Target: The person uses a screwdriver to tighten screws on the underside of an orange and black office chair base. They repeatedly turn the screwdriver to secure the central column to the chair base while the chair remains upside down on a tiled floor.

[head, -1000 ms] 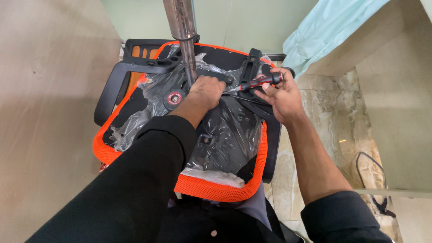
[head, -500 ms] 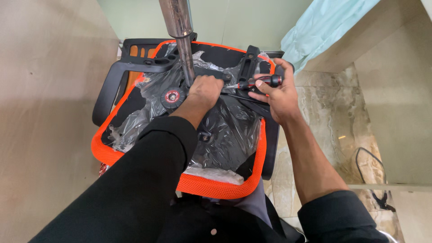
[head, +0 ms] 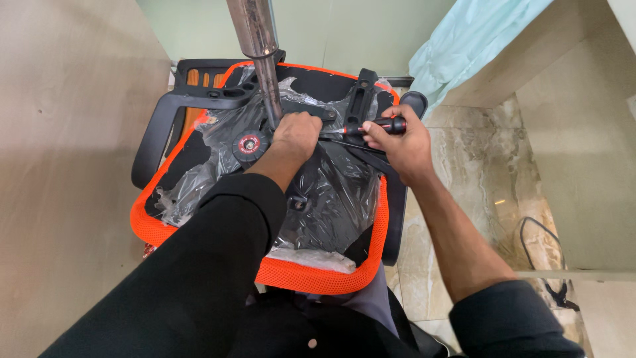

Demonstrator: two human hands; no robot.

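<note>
Sleeves first, nearest us: black, both arms reaching fwd over the upturned chair seat [head: 165,229], its orange mesh rim toward us and the underside facing up, wrapped in crinkled clear plastic wrap [head: 334,199].

Our left hand [head: 298,134] is clamped shut over the black mechanism plate at the foot of the metal gas-lift column [head: 262,59], knuckles up. Just left of it sits a round black knob [head: 249,144] w/ a red centre. Our right hand [head: 397,140] is closed around the screwdriver [head: 374,126], red-and-black handle, shaft pointing left toward the plate beside our left hand; tip is hidden, so we can't tell if it's seated.

Farther out: black armrest [head: 165,119] at left, marble floor [head: 464,192] at right, pale blue sheet [head: 464,43] beyond.

Risk, as we judge it: the driver could cam out and skid into our left fingers, since they sit right by the tip; loose plastic could also snag under the fastener.

Vs. half a sec ago: hands and driver hold much the same pose, grip unchanged; only the view shifts slightly.
</note>
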